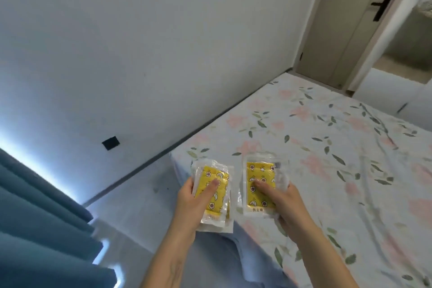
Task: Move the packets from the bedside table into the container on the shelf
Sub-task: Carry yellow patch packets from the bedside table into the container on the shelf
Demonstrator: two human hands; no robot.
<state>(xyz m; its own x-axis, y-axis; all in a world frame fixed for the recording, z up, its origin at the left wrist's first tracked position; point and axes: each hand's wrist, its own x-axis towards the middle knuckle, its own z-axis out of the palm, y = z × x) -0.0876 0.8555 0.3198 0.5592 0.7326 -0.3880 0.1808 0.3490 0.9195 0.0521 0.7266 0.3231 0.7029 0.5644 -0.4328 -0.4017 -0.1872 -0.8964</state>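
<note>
Your left hand (187, 203) pinches one stack of yellow packets (214, 194); your right hand (288, 206) pinches another stack (261, 184), above the bed (339, 147).

Yellow packets (211, 190) in both hands (187, 203)

arms: two forearms in view, both bare up to the bottom edge of the picture, no sleeve showing
left hand (187, 203): bare, no glove; short plain nails
right hand (289, 206): bare, no glove; short plain nail on the thumb
</note>
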